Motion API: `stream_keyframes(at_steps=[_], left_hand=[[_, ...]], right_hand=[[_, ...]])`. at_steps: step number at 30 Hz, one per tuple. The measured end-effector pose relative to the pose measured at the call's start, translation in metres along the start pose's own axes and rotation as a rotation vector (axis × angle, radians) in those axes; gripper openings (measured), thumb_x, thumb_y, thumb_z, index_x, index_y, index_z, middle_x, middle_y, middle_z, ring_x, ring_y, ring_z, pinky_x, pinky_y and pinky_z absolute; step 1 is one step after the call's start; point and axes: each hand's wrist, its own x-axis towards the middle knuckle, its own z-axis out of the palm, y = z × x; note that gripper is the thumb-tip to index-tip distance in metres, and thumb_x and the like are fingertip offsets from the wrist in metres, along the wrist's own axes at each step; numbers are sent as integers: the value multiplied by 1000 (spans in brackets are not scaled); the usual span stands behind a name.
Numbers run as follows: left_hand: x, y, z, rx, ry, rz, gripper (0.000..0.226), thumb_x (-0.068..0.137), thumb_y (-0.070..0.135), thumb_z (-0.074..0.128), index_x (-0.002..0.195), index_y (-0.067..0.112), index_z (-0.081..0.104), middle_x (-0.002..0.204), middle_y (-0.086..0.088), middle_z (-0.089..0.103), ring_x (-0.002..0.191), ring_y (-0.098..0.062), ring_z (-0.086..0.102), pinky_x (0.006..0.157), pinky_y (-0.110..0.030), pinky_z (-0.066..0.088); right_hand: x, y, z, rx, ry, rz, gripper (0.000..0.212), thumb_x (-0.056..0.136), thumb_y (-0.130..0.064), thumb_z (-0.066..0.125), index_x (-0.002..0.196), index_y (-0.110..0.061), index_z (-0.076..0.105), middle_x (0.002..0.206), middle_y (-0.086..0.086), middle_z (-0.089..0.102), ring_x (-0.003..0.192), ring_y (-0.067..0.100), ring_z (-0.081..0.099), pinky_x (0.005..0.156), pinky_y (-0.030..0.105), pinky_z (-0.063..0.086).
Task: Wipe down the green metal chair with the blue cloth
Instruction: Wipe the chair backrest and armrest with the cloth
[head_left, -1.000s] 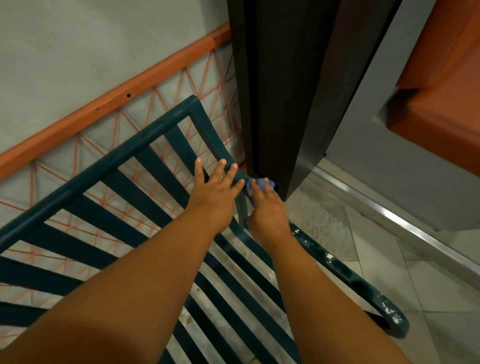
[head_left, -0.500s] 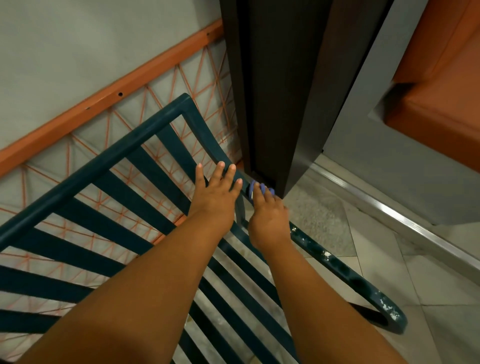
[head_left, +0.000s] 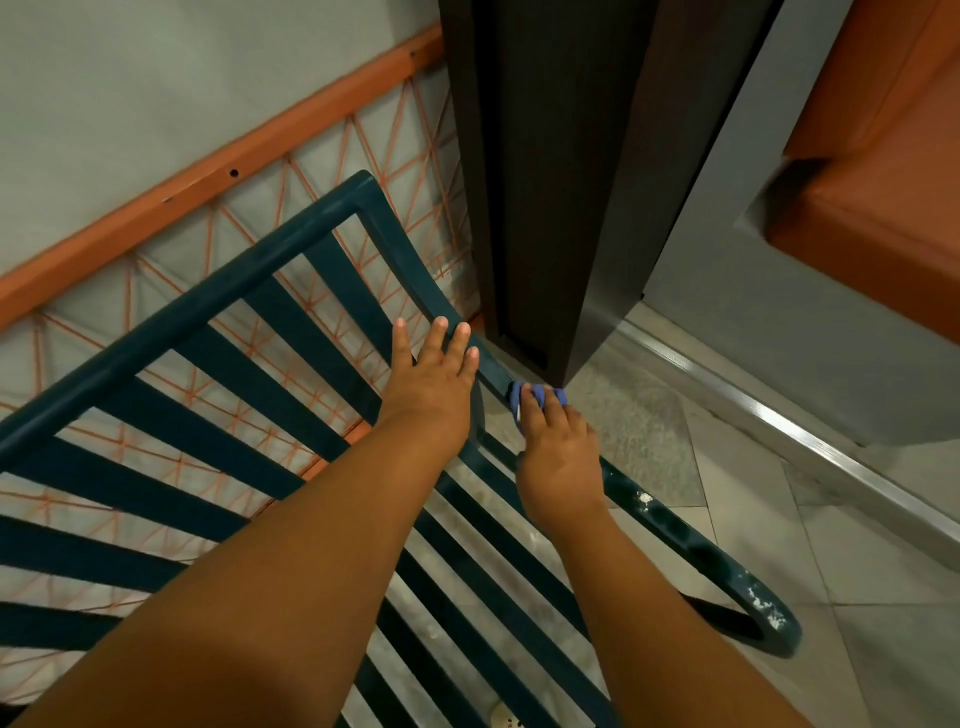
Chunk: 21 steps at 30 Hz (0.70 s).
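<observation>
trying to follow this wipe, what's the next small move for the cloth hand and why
Probably slide the right hand and blue cloth down the armrest toward its curled end: white specks show there, while the left hand rests on the chair frame.

Chair (head_left: 291, 332): dark green, white chipped spots. Cloth (head_left: 519, 402): blue. Wall (head_left: 156, 104): grey, orange rail (head_left: 218, 176), orange triangle lattice.

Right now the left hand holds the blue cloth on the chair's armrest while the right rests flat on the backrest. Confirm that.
Wrong: the hands are swapped. The head view shows the right hand holding the blue cloth on the green chair's armrest, while the left hand rests flat on the backrest.
</observation>
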Motion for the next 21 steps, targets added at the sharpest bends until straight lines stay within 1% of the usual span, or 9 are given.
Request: stream_keyframes(at_steps=[3, 5, 7, 9, 11, 14, 17, 19, 21], left_hand=[[-2, -1, -2, 0, 1, 21, 101, 86, 19, 61, 149, 18, -17, 154, -8, -30, 141, -33, -27, 107, -66, -14], [-4, -2, -4, -21, 8, 30, 95, 88, 21, 57, 150, 19, -15, 155, -7, -29, 141, -32, -27, 108, -66, -14], [-5, -3, -4, -34, 19, 33, 91, 90, 20, 54, 151, 19, -14, 155, -7, -28, 142, -31, -26, 108, -66, -14], [-5, -3, -3, -47, 26, 40, 89, 90, 19, 53, 151, 19, -13, 156, -7, -28, 142, -31, -26, 108, -66, -14], [-5, -2, -2, -48, 29, 45, 90, 90, 19, 54, 151, 18, -13, 155, -8, -28, 142, -32, -26, 108, -66, -13], [-4, 1, -1, -43, 41, 31, 91, 90, 22, 55, 151, 18, -13, 155, -8, -28, 142, -33, -25, 107, -66, -14], [-4, 3, 2, -42, 59, 17, 91, 91, 23, 55, 151, 19, -13, 156, -7, -27, 142, -33, -25, 106, -65, -14], [-4, 3, 4, -50, 83, 10, 89, 92, 19, 53, 151, 20, -13, 156, -7, -26, 142, -33, -25, 107, -65, -14], [-4, 4, 4, -58, 101, 2, 86, 92, 15, 50, 151, 21, -12, 156, -6, -26, 142, -32, -24, 107, -65, -14]], right_hand=[[8, 15, -9, 88, -10, -5, 70, 87, -13, 59, 147, -24, 26, 146, 9, 39, 125, 29, 44, 104, 42, 36], [32, 23, -26, 293, -171, 129, 44, 92, -14, 53, 135, -21, 46, 125, 12, 55, 107, 26, 54, 92, 38, 45], [49, 33, -44, 466, -336, 246, 28, 95, -24, 51, 118, -13, 60, 113, 13, 61, 102, 28, 57, 94, 41, 46], [59, 39, -61, 587, -479, 332, 32, 93, -37, 54, 103, -9, 64, 105, 14, 64, 97, 28, 59, 95, 44, 46], [64, 35, -70, 498, -524, 310, 34, 95, -38, 52, 103, -7, 64, 107, 15, 63, 98, 27, 58, 96, 43, 44], [64, 16, -62, 365, -407, 155, 33, 98, -19, 46, 129, -12, 54, 127, 16, 55, 115, 31, 52, 100, 39, 41], [29, 5, -25, 336, -151, -23, 63, 91, -3, 49, 144, -33, 34, 146, 12, 39, 127, 31, 43, 106, 41, 38], [3, 8, -4, 112, 35, -172, 73, 86, -2, 53, 147, -35, 28, 158, 6, 20, 141, 33, 24, 116, 46, 21], [-10, 18, 9, -8, 80, -214, 68, 89, -6, 49, 148, -32, 27, 160, 1, 4, 146, 32, 3, 115, 46, -3]])
